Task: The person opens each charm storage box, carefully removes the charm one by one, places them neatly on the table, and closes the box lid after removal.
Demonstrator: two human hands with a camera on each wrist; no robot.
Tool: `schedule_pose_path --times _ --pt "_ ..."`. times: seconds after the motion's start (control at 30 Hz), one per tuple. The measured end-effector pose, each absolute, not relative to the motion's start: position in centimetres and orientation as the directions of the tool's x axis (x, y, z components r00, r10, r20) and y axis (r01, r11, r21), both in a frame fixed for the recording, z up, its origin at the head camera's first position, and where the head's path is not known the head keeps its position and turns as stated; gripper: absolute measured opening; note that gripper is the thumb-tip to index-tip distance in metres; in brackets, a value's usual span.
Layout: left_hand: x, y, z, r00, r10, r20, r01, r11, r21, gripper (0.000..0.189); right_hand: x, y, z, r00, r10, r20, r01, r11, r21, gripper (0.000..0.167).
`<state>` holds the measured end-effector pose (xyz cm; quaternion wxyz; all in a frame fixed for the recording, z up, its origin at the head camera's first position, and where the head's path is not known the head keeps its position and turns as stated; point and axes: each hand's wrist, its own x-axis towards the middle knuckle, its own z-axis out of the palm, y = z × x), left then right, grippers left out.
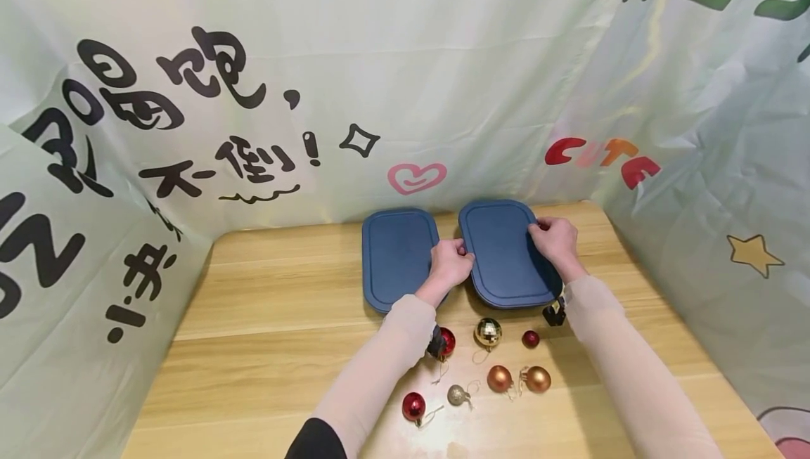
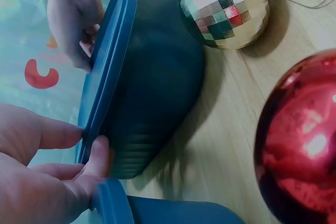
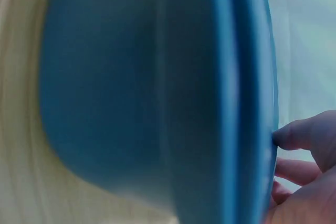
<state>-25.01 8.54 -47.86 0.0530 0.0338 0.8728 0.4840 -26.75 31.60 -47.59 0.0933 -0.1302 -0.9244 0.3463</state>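
Note:
Two dark blue boxes with lids stand side by side at the back of the table. At the left edge of the right-hand box's lid (image 1: 506, 255), my left hand (image 1: 451, 263) pinches the rim between thumb and fingers. My right hand (image 1: 557, 241) grips the opposite edge of that same lid, thumb on top. In the left wrist view the lid still sits on the box body (image 2: 157, 77); a slight gap under it cannot be told. The left-hand box (image 1: 399, 255) is lidded too, just beside my left hand.
Christmas balls lie in front of the boxes: a gold mirrored ball (image 1: 488, 332), a red ball (image 1: 446, 341) partly behind my left wrist, a small dark red one (image 1: 531, 339), copper (image 1: 499, 378) and orange-gold (image 1: 538, 379) ones, a glittery one (image 1: 456, 395), another red ball (image 1: 414, 407). Printed cloth hangs around the table.

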Motion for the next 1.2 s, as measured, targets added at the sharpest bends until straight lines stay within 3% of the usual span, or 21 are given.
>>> schedule_pose_path --times 0.13,0.33,0.53,0.7,0.93,1.2 --pt "-25.13 8.76 -47.93 -0.992 0.108 -0.064 0.006 0.55 0.835 0.035 -26.7 31.84 -47.92 -0.953 0.295 0.068 0.181 0.735 -0.653 0.045" --pt "-25.3 8.99 -48.05 -0.993 0.11 -0.032 0.04 0.592 0.805 0.011 -26.79 31.79 -48.15 -0.952 0.299 0.059 0.188 0.727 -0.66 0.046" --pt "-25.3 9.09 -48.11 -0.995 0.093 -0.036 0.027 0.595 0.803 0.012 -26.91 31.66 -48.28 -0.952 0.296 0.076 0.175 0.732 -0.659 0.045" --pt "-25.25 9.1 -48.14 -0.994 0.101 -0.032 0.036 0.604 0.796 0.026 -27.0 31.7 -48.44 -0.951 0.296 0.087 0.172 0.743 -0.647 0.045" --pt "-25.47 9.2 -48.14 -0.993 0.104 -0.048 0.023 0.591 0.806 0.01 -27.2 31.78 -48.52 -0.95 0.301 0.086 0.179 0.747 -0.64 0.044" --pt "-25.72 9.19 -48.12 -0.992 0.123 -0.021 0.059 0.618 0.784 0.031 -27.39 31.84 -48.47 -0.952 0.3 0.066 0.19 0.742 -0.643 0.044"
